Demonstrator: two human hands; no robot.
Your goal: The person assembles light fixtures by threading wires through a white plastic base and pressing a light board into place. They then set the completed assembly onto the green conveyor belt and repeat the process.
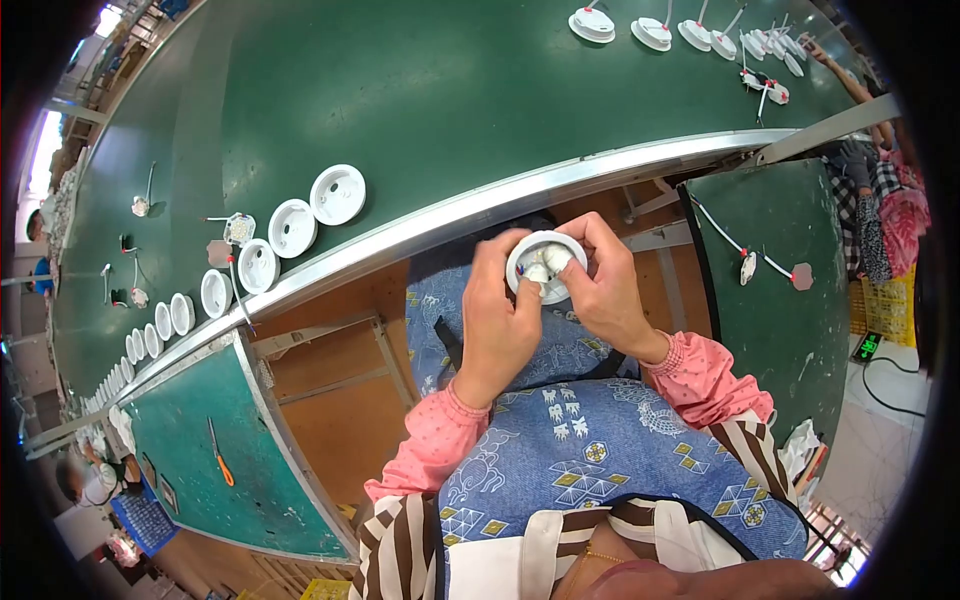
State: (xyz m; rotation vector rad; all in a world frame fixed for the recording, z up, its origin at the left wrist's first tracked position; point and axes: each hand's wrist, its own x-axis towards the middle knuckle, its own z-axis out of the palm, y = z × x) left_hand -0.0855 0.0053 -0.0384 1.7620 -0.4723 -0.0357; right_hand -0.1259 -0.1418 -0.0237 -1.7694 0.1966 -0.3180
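Both my hands hold one round white cup-shaped housing (546, 238) above my lap, in front of the blue patterned apron (590, 470). My left hand (495, 310) grips its left side, with the thumb reaching inside. Around the right side my right hand (610, 290) is wrapped, its thumb also pressed inside. The thumb tips look white and covered. A small blue and red detail shows inside the housing; the rest is hidden by the thumbs. Left of my hands, a row of similar white housings (338, 194) runs along the edge of the green table.
The green table (450, 90) has a metal edge. White discs with wires (591, 25) line its far right. An orange-handled screwdriver (226, 470) lies on the left side board. Wired pieces (748, 266) rest on the right board. Another person's arm (840, 70) is at upper right.
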